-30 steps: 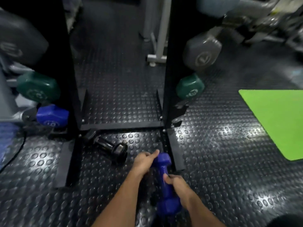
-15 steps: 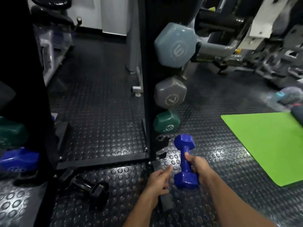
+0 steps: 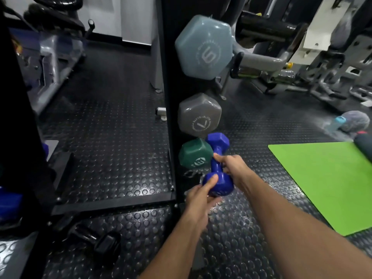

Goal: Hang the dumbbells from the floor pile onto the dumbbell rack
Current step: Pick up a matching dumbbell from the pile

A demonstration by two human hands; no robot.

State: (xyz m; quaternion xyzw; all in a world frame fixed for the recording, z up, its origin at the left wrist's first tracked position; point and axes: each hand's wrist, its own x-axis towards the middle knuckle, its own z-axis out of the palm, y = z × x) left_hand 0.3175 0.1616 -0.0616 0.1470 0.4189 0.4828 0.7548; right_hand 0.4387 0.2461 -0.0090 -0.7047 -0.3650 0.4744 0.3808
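Note:
A small blue dumbbell (image 3: 218,165) is up off the floor, tilted, close to the right side of the black rack upright (image 3: 171,101). My right hand (image 3: 231,168) grips its handle. My left hand (image 3: 201,195) holds its near head from below, thumb over the head. On the rack hang a light blue-grey dumbbell (image 3: 203,47), a grey one (image 3: 199,115) and a green one (image 3: 194,155), stacked top to bottom. The blue dumbbell's far head overlaps the green one. A black dumbbell (image 3: 94,238) lies on the floor at lower left.
A bright green mat (image 3: 330,182) covers the floor at right. Gym machines (image 3: 322,57) stand at the back right. Another blue dumbbell end (image 3: 9,202) shows at the left edge beside the rack's left upright (image 3: 18,137). The rack's base bar (image 3: 112,204) crosses the studded floor.
The blue dumbbell rose from the floor and moved up and right toward the rack's right side. My left hand came back onto its near head.

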